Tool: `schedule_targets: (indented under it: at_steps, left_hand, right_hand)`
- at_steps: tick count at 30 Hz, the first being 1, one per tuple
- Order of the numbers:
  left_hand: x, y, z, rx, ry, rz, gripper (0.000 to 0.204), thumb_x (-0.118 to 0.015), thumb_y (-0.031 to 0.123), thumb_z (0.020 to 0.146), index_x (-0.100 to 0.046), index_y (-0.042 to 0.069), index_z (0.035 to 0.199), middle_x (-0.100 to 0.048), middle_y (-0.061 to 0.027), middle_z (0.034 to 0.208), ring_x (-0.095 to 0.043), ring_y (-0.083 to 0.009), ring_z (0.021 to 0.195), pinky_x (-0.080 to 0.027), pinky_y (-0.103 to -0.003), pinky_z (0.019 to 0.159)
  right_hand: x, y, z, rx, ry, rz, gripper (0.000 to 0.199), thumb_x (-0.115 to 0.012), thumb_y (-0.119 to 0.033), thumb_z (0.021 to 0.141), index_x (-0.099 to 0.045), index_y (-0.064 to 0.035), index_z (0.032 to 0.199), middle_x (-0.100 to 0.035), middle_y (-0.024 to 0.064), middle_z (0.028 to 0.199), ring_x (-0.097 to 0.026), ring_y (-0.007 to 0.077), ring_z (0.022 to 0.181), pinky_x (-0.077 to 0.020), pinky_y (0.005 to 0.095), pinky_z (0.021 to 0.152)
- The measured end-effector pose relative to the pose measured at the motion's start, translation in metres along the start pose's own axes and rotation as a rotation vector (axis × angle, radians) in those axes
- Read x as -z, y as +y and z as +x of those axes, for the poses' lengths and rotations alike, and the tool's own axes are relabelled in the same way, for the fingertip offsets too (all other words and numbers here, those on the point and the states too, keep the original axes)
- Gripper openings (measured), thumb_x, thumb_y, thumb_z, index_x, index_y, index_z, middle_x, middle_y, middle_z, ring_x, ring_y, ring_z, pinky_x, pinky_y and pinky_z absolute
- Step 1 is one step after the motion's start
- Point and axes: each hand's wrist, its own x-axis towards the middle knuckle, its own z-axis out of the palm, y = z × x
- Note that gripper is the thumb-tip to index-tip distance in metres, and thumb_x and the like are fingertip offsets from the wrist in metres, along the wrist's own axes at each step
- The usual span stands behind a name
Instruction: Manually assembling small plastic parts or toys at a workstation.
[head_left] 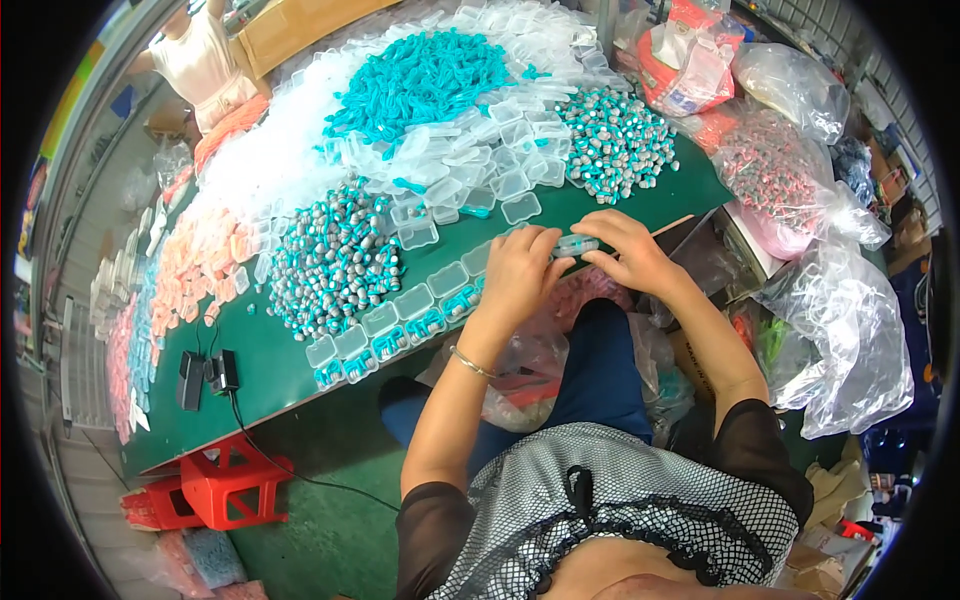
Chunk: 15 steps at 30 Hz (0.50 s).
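Note:
Between my two hands, at the table's front edge, is a small clear plastic case (577,244) with teal and grey pieces inside. My left hand (524,268) is closed, its fingers bent at the case's left end. On the other end, my right hand (633,254) pinches with thumb and fingers. Left of my hands runs a row of open clear cases (424,325), lids laid back, with teal and silver-grey pieces in their near halves. Part of this row is hidden behind my left hand. Beyond it lies a heap of small teal and silver-grey pieces (335,260).
On the green table (260,370) are a second heap of such pieces (620,140), a teal heap (420,85), many clear cases (510,180) and orange pieces (205,255). Black devices (205,375) trail a cable. Red stools (230,485) stand below; plastic bags (840,330) crowd the right.

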Motion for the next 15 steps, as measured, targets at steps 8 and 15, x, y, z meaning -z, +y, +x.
schedule_targets:
  at_steps: [8,15]
  left_hand:
    - [0.014,0.013,-0.006,-0.056,0.020,-0.228,0.027,-0.069,0.026,0.084,-0.065,0.004,0.098,-0.064,-0.0111,0.092,-0.060,-0.0314,0.080,-0.043,-0.040,0.067]
    - [0.007,0.007,-0.009,0.004,0.027,-0.057,0.032,-0.071,0.030,0.081,-0.067,0.005,0.101,-0.064,-0.0106,0.093,-0.059,-0.0292,0.083,-0.042,-0.039,0.072]
  right_hand:
    - [0.017,-0.029,0.004,0.038,-0.075,0.144,0.027,-0.069,-0.011,0.081,-0.064,-0.0023,0.107,-0.065,0.0134,0.098,-0.062,0.0329,0.088,-0.0499,0.0401,0.075]
    - [-0.003,-0.009,0.000,0.011,-0.040,0.112,0.026,-0.070,-0.011,0.079,-0.065,-0.0042,0.104,-0.065,0.0125,0.097,-0.063,0.0320,0.089,-0.0499,0.0397,0.075]
